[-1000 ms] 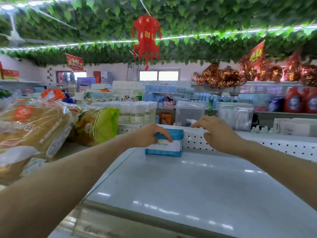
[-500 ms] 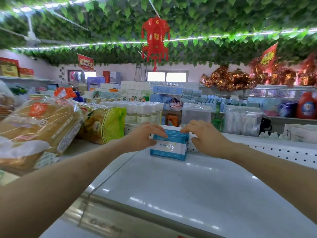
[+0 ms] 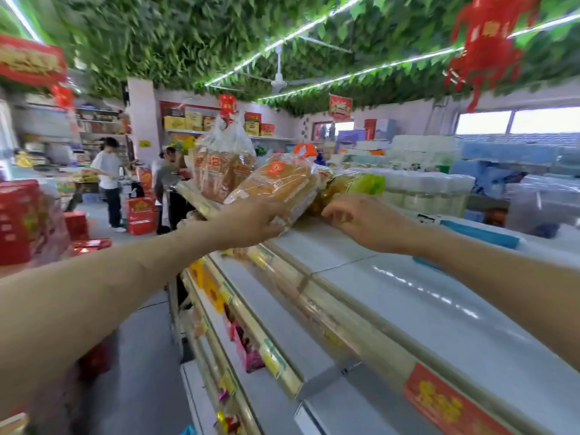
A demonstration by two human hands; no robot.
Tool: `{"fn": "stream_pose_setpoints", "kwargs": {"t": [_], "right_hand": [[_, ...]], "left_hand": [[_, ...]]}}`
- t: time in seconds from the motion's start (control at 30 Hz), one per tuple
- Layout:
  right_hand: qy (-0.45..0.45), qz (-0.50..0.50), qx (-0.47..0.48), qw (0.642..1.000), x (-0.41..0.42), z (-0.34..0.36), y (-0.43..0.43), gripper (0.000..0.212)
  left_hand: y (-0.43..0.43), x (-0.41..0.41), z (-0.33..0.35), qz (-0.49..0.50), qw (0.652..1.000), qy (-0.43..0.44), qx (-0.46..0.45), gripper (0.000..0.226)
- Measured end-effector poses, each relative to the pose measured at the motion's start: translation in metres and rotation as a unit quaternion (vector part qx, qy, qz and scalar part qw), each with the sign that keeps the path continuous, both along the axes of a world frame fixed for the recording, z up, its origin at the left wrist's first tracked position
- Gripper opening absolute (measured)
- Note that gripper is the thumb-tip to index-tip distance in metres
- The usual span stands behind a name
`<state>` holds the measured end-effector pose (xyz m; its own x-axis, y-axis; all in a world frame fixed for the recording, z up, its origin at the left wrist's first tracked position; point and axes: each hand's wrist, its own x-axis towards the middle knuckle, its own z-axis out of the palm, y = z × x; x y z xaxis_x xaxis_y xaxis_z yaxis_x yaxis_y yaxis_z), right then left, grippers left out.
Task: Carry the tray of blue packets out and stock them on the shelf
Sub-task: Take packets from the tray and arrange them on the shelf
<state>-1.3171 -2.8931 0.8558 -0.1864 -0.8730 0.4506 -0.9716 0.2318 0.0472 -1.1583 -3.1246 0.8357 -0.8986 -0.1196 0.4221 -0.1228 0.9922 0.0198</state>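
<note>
The blue packets (image 3: 480,236) lie blurred on the white top shelf (image 3: 439,315) at the right, behind my right forearm. My left hand (image 3: 248,224) reaches to the left end of the shelf, and its fingers curl round the lower end of a bagged bread loaf (image 3: 276,186). Just right of it my right hand (image 3: 367,224) hovers over the shelf with fingers loosely spread and holds nothing, close to a yellow-green bag (image 3: 354,186). No tray shows in this view.
More bagged bread (image 3: 219,164) stands behind the loaf. White jars (image 3: 430,189) line the far side of the shelf. Lower shelves with price strips (image 3: 273,359) run below. Two people (image 3: 108,180) stand in the aisle at the left, beside red boxes (image 3: 141,215).
Both hands have let go of the blue packets and moved left to the bread. The view has swung left, so the packets now lie at the right.
</note>
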Motion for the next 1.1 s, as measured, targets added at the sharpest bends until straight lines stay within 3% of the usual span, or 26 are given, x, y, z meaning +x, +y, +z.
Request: {"fn": "stream_pose_setpoints", "kwargs": {"t": [0.17, 0.43, 0.67, 0.87, 1.1], "right_hand": [[0.001, 0.101, 0.072, 0.992, 0.065, -0.021, -0.058, 0.032], [0.013, 0.187, 0.251, 0.95, 0.165, -0.097, -0.12, 0.031], [-0.064, 0.23, 0.365, 0.9, 0.215, -0.224, -0.125, 0.031], [-0.103, 0.236, 0.48, 0.839, 0.237, -0.333, -0.105, 0.032], [-0.062, 0.245, 0.451, 0.856, 0.239, -0.385, -0.096, 0.04]], "left_hand": [[-0.008, 0.113, -0.026, 0.128, 0.991, -0.012, 0.023, 0.036], [0.009, 0.245, -0.128, 0.293, 0.947, -0.082, 0.106, 0.046], [0.032, 0.314, -0.247, 0.301, 0.916, -0.149, 0.222, 0.044], [0.056, 0.356, -0.342, 0.273, 0.896, -0.239, 0.258, 0.039], [0.053, 0.383, -0.39, 0.288, 0.885, -0.309, 0.197, 0.044]]}}
